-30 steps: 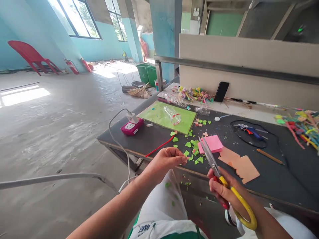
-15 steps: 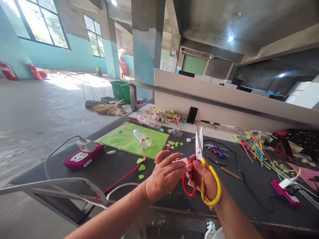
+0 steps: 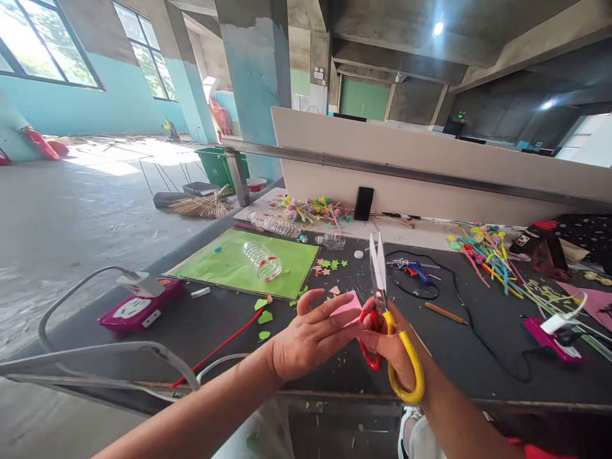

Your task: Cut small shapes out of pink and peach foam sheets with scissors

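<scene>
Scissors [image 3: 378,271] with one red and one yellow handle are in my right hand [image 3: 394,347], thumb through the yellow loop. Their blades point up and away, slightly apart. My left hand [image 3: 308,335] pinches a small piece of pink paper [image 3: 347,305] close to the scissors' pivot, beside the red handle. Its fingers partly cover the paper. The fingertips of both hands nearly meet. Beyond them lie small green and pink paper stars [image 3: 329,264]. Green paper scraps [image 3: 264,317] are to the left of my left hand.
Left stand a green sheet [image 3: 215,258] bearing a cut plastic bottle [image 3: 262,260] and a magenta power strip [image 3: 141,309]. A glue gun [image 3: 419,273] with its black cord, a brown stick [image 3: 445,313] and colourful stems [image 3: 492,258] lie right. A phone [image 3: 364,204] leans against the divider.
The view has shifted, so the desk appears slightly left and higher. More of the pink paper shows between my left fingers. The scissors have turned a little, their tips now further left.
</scene>
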`<state>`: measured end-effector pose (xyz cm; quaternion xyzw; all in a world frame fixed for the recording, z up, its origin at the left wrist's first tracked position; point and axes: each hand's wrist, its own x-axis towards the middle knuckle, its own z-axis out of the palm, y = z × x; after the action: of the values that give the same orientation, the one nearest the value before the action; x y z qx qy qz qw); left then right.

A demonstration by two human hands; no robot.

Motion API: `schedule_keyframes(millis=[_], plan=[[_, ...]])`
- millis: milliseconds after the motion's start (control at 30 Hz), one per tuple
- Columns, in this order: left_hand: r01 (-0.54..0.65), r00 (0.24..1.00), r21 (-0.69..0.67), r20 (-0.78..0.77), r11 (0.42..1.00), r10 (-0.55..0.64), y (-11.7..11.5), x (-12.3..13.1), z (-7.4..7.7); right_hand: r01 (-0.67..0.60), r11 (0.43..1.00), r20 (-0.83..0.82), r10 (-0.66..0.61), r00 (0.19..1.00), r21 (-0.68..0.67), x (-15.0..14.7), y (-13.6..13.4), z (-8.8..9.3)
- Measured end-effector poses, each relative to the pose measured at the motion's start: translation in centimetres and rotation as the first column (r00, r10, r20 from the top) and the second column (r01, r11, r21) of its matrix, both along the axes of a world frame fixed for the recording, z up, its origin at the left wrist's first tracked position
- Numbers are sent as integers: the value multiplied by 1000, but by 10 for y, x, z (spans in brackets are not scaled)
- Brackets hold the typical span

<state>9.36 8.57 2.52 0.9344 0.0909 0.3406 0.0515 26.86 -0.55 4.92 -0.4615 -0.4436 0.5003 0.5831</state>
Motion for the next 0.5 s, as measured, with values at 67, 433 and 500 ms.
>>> schedule_keyframes(millis=[67, 433, 500], plan=[[-132, 990, 155, 61, 979, 124, 4, -9, 0, 44, 999, 95, -46, 994, 27, 0, -1, -1], [-541, 211, -564, 628, 624, 749, 98, -152, 49, 118, 984, 180, -141, 973, 131, 4, 8, -24], [-89, -38, -773, 633, 628, 773, 107, -148, 62, 113, 987, 180, -133, 975, 117, 1, 9, -21]])
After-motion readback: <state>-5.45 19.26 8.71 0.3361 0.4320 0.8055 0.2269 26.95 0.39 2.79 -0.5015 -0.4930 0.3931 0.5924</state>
